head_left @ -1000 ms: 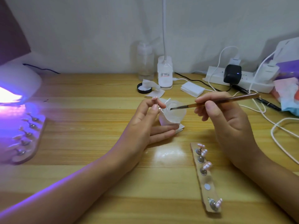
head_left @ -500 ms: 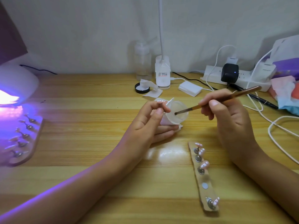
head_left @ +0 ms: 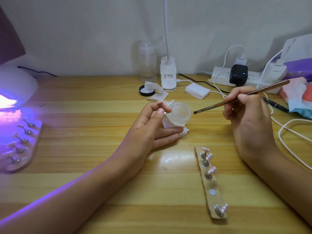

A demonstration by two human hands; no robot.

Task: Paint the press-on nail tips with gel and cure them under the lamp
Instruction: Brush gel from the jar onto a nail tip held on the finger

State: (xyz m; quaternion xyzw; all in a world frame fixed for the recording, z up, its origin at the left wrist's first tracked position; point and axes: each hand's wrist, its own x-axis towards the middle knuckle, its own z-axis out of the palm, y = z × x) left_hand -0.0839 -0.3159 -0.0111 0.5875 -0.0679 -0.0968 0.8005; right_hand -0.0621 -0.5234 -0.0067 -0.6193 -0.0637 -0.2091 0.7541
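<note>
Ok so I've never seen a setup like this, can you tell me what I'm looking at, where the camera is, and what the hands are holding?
There is no machine here. A person works with bare hands, and the single picture comes from a camera worn on their head, looking down at a wooden table. The right hand holds a thin brush, its tip just outside a small clear jar. The left hand pinches something small, apparently a nail tip, beside that jar. Near the right arm lies a wooden strip carrying pink nail tips on little stands. At far left a white curing lamp glows purple, with a second strip in front of it.
</note>
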